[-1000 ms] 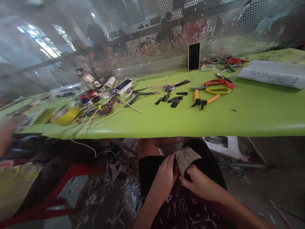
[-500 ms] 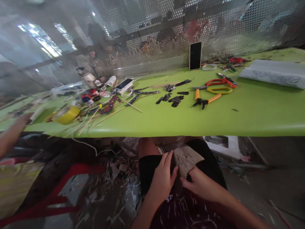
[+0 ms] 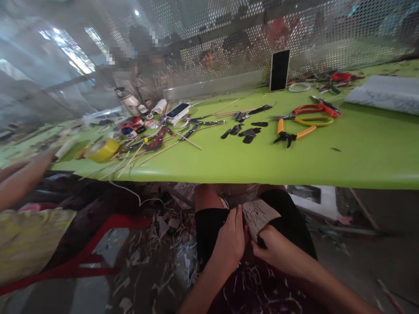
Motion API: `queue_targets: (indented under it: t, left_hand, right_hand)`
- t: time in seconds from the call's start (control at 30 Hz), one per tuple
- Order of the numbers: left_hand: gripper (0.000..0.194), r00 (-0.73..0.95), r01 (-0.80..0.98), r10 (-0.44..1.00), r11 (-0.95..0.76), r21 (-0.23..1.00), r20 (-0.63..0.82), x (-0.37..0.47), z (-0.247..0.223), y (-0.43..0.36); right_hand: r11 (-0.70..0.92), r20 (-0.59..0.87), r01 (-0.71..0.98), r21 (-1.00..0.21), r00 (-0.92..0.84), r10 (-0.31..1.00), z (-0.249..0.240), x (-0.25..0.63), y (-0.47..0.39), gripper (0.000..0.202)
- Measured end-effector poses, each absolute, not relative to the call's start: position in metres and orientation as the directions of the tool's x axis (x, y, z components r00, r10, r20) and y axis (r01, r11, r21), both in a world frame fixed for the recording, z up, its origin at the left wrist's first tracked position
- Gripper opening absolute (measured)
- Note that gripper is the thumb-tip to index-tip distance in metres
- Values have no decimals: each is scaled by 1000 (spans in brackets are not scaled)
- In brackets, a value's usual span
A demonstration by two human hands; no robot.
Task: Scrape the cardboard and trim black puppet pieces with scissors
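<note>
Over my lap, a creased grey-brown sheet (image 3: 261,214) with dark markings lies between my hands. My right hand (image 3: 273,244) grips its lower edge, with the fingers partly hidden under it. At the sheet's left edge is my left hand (image 3: 231,237), its fingers pressed together; whatever they hold is too dark and small to make out. On the green table (image 3: 209,168) above my lap lie several small black pieces (image 3: 250,134). Right of them are orange-handled pliers (image 3: 288,136) and scissors (image 3: 304,119) with red and yellow handles.
A phone (image 3: 279,70) stands near the mesh screen. Yellow tape (image 3: 102,149), thin sticks, bottles and another phone (image 3: 178,112) crowd the table's left part. Another person's arm (image 3: 28,179) reaches in at far left, above a red chair (image 3: 94,248). Rolled paper (image 3: 386,93) lies at right.
The view has shifted slightly, so the table items appear farther right. My left fingers have closed in beside the sheet, and my left thumb is less visible. The sheet remains in my right hand.
</note>
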State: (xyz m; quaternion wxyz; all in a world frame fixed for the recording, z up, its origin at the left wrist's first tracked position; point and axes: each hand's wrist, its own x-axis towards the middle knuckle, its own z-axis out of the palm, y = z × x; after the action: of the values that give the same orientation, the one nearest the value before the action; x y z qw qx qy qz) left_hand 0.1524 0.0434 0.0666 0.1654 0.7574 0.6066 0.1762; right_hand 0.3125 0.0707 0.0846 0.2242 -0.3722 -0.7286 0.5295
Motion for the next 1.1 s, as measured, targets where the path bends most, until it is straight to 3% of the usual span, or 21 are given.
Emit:
queue_targets:
  t: [0.23,0.43,0.6,0.77,0.83,1.0,1.1]
  left_hand:
    - [52,170,862,984,-127,491,-44,154,59,46]
    - [47,188,834,981,-139,534,-39,152,74,49]
    - [51,91,705,993,-117,700,75,149,81,46]
    - [57,-1,637,999,-39,770,52,151,75,36]
    - [55,42,683,998,-54,728,35,151,76,36]
    - [51,227,869,974,-192,457,-23,147,82,42]
    - [54,290,870,956,-245,428,-43,145,81,47]
  right_hand:
    - [217,-79,387,-896,-619,781,80,312,73,19]
    - [112,-163,410,-905,-580,798,84,309,77,9]
    - [-49,-197,300,-953,-487,851,88,310,83,12]
    - [-139,-211,185,-973,-461,862,84,316,82,16]
    - [-110,-197,202,-973,-484,853,84,316,81,16]
    - [21,-165,336,-942,-515,841,83,312,78,16]
    - [114,-109,357,-927,-549,829,79,309,77,13]
